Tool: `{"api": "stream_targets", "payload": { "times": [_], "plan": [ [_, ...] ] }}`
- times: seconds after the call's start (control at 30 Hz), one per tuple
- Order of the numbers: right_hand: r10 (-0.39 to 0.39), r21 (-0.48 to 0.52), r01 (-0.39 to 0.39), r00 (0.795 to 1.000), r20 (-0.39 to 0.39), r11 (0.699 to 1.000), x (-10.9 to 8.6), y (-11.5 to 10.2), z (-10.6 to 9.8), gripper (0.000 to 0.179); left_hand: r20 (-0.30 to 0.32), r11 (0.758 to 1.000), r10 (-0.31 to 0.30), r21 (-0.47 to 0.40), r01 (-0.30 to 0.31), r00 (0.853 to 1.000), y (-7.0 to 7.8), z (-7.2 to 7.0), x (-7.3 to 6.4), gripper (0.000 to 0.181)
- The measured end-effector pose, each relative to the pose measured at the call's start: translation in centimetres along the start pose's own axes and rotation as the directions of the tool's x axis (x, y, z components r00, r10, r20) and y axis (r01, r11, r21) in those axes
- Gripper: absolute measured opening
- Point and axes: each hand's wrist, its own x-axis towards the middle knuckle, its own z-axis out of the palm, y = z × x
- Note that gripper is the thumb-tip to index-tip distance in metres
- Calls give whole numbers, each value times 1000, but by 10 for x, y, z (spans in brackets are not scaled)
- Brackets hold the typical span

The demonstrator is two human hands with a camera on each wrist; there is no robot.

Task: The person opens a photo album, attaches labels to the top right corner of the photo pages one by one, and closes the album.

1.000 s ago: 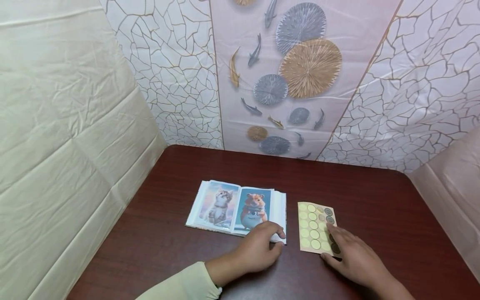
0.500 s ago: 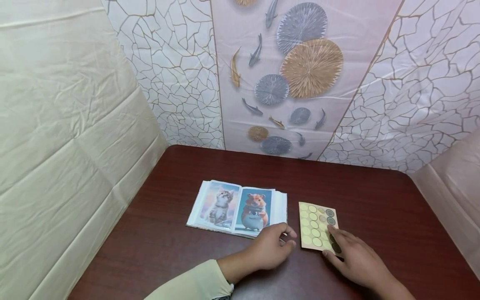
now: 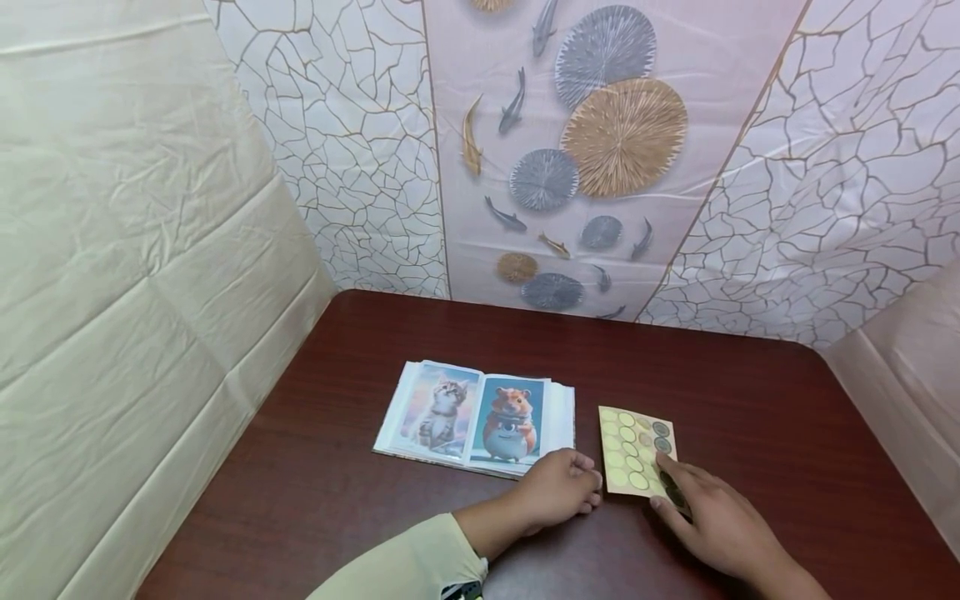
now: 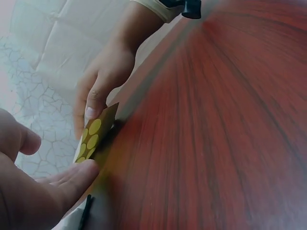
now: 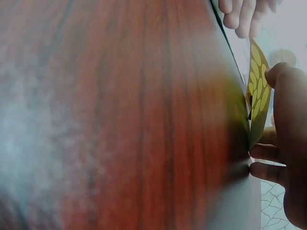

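Note:
My right hand [image 3: 723, 517] holds a yellow sheet of round stickers [image 3: 626, 454] by its right side. Its thumb lies on the sticker face and other fingers reach beneath, as the right wrist view shows. The sheet [image 5: 259, 81] is tilted, its right part raised off the table. My left hand [image 3: 558, 492] is by the sheet's left edge, near the photo album's lower right corner, fingers loosely bent. In the left wrist view its thumb stands apart from the fingers, with nothing pinched; whether a fingertip touches the sheet [image 4: 93, 134] I cannot tell.
An open photo album [image 3: 558, 417] lies left of the sheet, showing a kitten picture [image 3: 441, 417] and a hamster picture [image 3: 510, 421]. Both sit on a dark red wooden table [image 3: 300, 517]. Patterned cloth [image 3: 487, 250] hangs behind it, and pale cloth [image 3: 150, 333] on the left.
My left hand has slid right, off the album's corner toward the sticker sheet, and its fingers have drawn closer together. The sheet has tilted up slightly in my right hand.

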Motion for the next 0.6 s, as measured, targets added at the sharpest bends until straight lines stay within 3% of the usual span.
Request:
{"api": "stream_targets", "payload": {
  "times": [0.07,0.17,0.6],
  "plan": [
    [2,4,-2,1000,-6,1000,0,0,-1,64,-6,994,-40,-103,39,999,-2,3,4,15],
    [0,8,0,1000,-14,1000,0,0,-1,62,-12,982,-76,-174,72,997,-2,8,8,19],
    [-10,-1,10,999,-48,1000,-2,2,1,62,-93,943,-139,-316,103,986,2,24,26,26]
  ]
}}
